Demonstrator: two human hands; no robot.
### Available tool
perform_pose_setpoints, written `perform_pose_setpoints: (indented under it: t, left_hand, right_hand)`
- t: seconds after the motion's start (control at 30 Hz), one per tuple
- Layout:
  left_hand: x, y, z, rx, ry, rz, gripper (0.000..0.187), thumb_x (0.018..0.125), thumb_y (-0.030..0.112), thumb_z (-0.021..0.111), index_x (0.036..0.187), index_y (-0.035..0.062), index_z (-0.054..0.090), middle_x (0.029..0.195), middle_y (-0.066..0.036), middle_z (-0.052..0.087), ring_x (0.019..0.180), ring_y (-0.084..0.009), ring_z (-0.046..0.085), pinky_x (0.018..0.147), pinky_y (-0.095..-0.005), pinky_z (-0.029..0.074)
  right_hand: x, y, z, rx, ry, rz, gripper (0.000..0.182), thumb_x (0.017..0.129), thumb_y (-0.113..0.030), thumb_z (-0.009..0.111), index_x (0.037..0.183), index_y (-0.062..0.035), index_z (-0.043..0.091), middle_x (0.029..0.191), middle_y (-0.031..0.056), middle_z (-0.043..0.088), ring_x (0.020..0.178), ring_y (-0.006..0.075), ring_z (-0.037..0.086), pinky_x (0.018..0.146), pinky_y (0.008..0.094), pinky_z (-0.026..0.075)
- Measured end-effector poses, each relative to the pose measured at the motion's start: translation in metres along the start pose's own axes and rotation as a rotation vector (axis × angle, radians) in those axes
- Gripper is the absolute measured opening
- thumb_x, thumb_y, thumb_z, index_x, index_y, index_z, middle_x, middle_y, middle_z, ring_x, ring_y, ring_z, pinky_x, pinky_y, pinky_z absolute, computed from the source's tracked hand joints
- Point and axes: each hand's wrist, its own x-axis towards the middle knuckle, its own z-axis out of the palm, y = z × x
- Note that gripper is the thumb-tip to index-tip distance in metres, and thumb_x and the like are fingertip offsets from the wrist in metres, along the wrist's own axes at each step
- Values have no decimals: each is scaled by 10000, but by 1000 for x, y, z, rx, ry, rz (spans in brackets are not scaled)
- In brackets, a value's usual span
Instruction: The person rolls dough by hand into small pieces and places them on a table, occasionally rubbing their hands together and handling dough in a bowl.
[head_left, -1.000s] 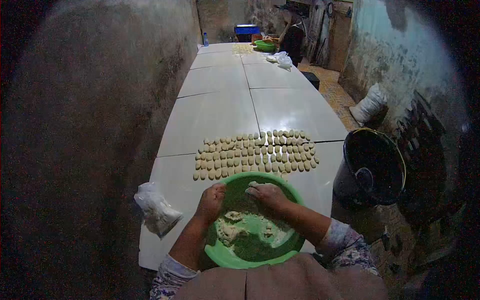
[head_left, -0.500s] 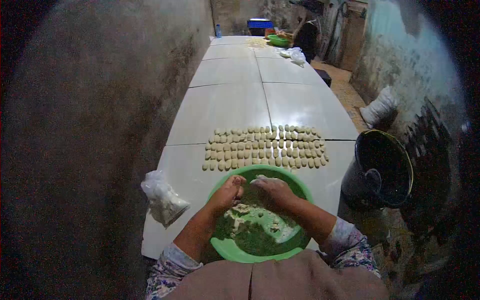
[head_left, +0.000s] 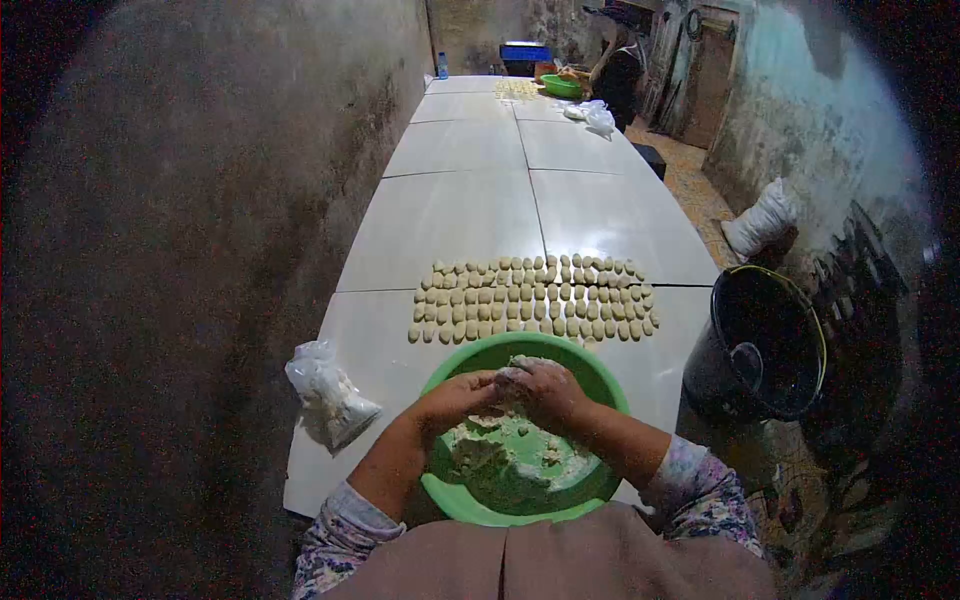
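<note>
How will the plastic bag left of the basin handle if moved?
The plastic bag is probably floppy: its film is crumpled. It may sag at the nearer end, where white contents bulge. Pushed left, it could leave the table, whose edge is close.

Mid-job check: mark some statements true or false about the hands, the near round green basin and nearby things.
The bare left hand and bare right hand are together over the near round green basin. True.
Pale oval dough pieces lie inside that basin. False: they lie in rows on the white table.
A translucent plastic bag with white contents is on the person's left. True.
The black bucket stands on the person's left. False: it stands on the right.
</note>
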Motion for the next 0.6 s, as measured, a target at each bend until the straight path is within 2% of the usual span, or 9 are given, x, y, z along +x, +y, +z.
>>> perform_pose_setpoints:
  t: [0.03, 0.07, 0.23, 0.3, 0.33, 0.43, 0.5, 0.57, 0.6]
  left_hand:
    - [-2, 2, 0, 175, 54, -63, 395, 963, 341, 408, 1211, 49, 504, 1080, -36, 593, 945, -127, 571, 842, -292, 449]
    - [-1, -1, 2, 72, 84, -8, 309, 954, 295, 450, 1066, 41, 586, 909, 8, 626, 810, -96, 570, 754, -278, 453]
    - [-2, 8, 10, 416, 308, -107, 258, 949, 236, 445, 1023, 30, 582, 879, -31, 627, 736, -98, 549, 696, -280, 449]
    - [-3, 5, 16, 507, 319, 109, 268, 943, 250, 436, 978, 25, 577, 823, -49, 607, 698, -119, 535, 668, -284, 444]
    - [-6, 13, 18, 420, 281, -50, 324, 940, 318, 424, 988, 27, 560, 794, -57, 578, 687, -138, 521, 649, -293, 445]
    - [-1, -8, 9, 346, 222, 127, 385, 939, 392, 418, 1016, 37, 544, 781, -51, 556, 689, -143, 516, 622, -292, 440]
    - [7, -17, -2, 380, 165, 98, 406, 941, 417, 405, 1023, 43, 539, 778, -46, 548, 680, -142, 509, 611, -293, 437]
    - [5, -12, 1, 414, 103, 65, 427, 943, 442, 392, 1030, 48, 533, 774, -40, 540, 670, -141, 502, 600, -293, 433]
    - [2, -11, 5, 426, 100, 62, 437, 943, 452, 384, 1013, 48, 533, 756, -38, 529, 661, -143, 495, 595, -294, 431]
  right_hand:
    - [1, -1, -3, 34, 4, 19, 373, 792, -192, 580, 1143, -92, 500, 1106, 195, 564, 961, 366, 587, 808, 435, 489]
    - [1, -2, -5, 68, 7, 37, 372, 802, -197, 572, 1149, -86, 499, 1127, 203, 554, 964, 373, 586, 814, 434, 487]
    - [3, -6, -8, 149, -45, 69, 344, 812, -218, 575, 1127, -90, 517, 1118, 197, 545, 939, 378, 584, 799, 440, 483]
    - [4, -9, -10, 179, -119, 108, 335, 809, -232, 592, 1110, -97, 532, 1091, 178, 550, 935, 367, 579, 797, 440, 478]
    - [3, -9, -6, 175, -99, 106, 334, 812, -224, 587, 1114, -96, 526, 1078, 175, 552, 921, 366, 580, 782, 440, 479]
    - [1, -4, -4, 179, -25, 55, 318, 817, -205, 577, 1108, -91, 522, 1046, 172, 555, 894, 363, 582, 754, 440, 482]
    - [3, -1, -5, 191, 29, 7, 302, 819, -194, 571, 1097, -86, 525, 1026, 172, 556, 881, 360, 584, 740, 439, 483]
    - [5, -1, -4, 131, -166, 69, 234, 850, -188, 490, 1058, -84, 522, 1006, 172, 567, 889, 353, 595, 738, 429, 492]
    - [4, 0, -5, 131, -166, 72, 234, 850, -188, 490, 1058, -84, 522, 1006, 172, 567, 889, 353, 595, 738, 429, 492]
